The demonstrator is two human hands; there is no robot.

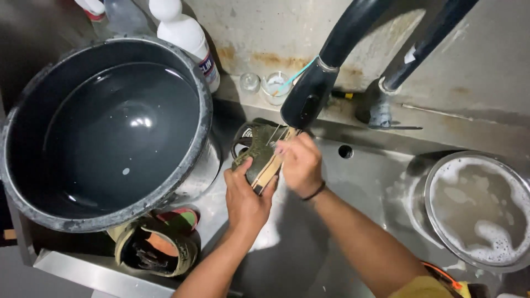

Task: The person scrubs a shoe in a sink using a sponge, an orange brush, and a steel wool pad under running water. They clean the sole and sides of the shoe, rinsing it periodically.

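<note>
Both hands meet over a steel sink [353, 182], under the black faucet head [303, 102]. The left hand [245, 198] is closed around the heel end of an olive-green shoe [259, 157], gripping it from below with the tan sole edge turned toward the other hand. The right hand [301, 163], a dark band at its wrist, is curled against the sole and the toe end of the same shoe; whether it holds anything else there cannot be told.

Just left of the left hand stands a large dark bucket [110, 132] filled with water, its rim near the shoe. Below that bucket, near the left forearm, lies a second shoe [157, 245] with a coloured insole showing. Beyond the hands, on the counter ledge behind the sink, sit two small clear glass cups [265, 85] and a white plastic bottle [185, 36]. Well to the right of the right arm is a round metal basin [477, 212] of soapy, foamy water.
</note>
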